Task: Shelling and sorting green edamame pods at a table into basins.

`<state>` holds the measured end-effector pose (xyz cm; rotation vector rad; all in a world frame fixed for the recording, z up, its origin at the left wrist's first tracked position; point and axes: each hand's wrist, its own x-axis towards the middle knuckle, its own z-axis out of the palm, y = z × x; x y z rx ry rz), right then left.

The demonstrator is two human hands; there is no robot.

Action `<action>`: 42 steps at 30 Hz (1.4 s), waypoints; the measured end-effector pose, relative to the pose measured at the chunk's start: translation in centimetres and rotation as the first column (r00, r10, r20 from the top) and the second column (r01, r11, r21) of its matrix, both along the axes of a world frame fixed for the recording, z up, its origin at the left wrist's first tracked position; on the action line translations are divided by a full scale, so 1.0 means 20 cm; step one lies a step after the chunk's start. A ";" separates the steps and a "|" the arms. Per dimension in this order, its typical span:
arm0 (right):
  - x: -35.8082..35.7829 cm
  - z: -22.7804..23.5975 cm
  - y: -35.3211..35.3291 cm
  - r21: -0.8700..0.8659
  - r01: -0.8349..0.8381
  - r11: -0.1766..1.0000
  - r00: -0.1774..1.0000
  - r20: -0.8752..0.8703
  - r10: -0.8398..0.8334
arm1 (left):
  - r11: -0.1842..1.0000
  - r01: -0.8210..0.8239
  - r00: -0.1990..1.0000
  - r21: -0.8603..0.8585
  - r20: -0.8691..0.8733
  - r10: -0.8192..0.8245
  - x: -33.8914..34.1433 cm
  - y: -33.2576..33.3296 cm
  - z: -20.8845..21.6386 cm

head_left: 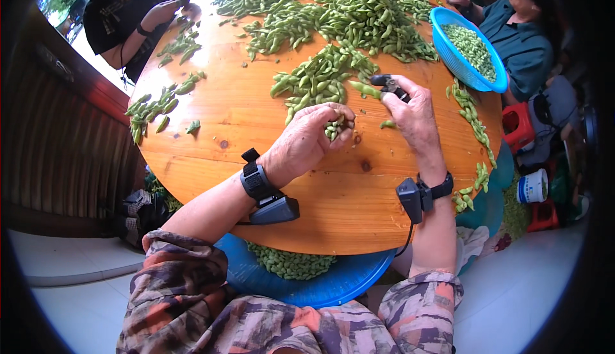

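My left hand (pixel 312 137) is curled above the table, its fingers closed round several shelled green soybeans (pixel 332 128). To its right my right hand (pixel 413 107) pinches a green soybean pod (pixel 365 89) between thumb and forefinger, the pod pointing left. Dark covers sit on fingertips of that hand. Just beyond both hands lies a small heap of soybean pods (pixel 317 82). A single pod (pixel 387 124) rests on the wood between them. Each wrist wears a strapped dark device.
A large pod pile (pixel 365 11) covers the far side of the round wooden table (pixel 256 190). A blue basket (pixel 442 46) of shelled beans stands at the far right. Below the near edge, a blue basin (pixel 349 290) holds beans. Other people work at the far left and right.
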<state>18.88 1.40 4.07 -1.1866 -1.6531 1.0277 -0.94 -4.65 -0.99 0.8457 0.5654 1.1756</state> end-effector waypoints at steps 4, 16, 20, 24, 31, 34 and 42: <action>0.15 0.01 0.07 0.142 -0.090 0.986 0.851 0.525 0.002 | 0.908 0.397 0.909 -0.136 -0.075 -0.409 -0.02 -0.08 0.14; 0.04 -0.10 0.03 0.332 -0.157 0.930 0.844 0.534 -0.048 | 0.762 0.590 0.394 0.268 -0.919 0.018 -0.10 -0.03 0.36; 0.13 -0.07 0.06 0.217 -0.228 0.949 0.743 0.669 0.026 | 0.683 0.460 0.177 0.567 -0.813 0.555 -0.09 0.32 0.24; 0.21 -0.02 0.07 0.140 -0.132 0.981 0.719 0.695 -0.003 | 0.590 0.596 0.027 0.544 -0.748 0.663 -0.04 0.41 0.18; 0.12 -0.08 0.06 0.355 -0.158 0.921 0.828 0.556 -0.073 | 0.600 0.673 -0.118 0.432 -0.738 0.664 -0.05 0.42 0.20; 0.06 -0.05 0.04 0.280 -0.113 0.953 0.871 0.489 -0.041 | 0.689 0.534 -0.048 0.490 -0.796 0.603 -0.06 0.39 0.24; -0.01 -0.09 -0.01 -0.136 -0.213 0.968 0.974 -0.111 0.199 | 0.994 0.030 0.847 0.105 -0.530 0.030 -0.06 0.19 0.17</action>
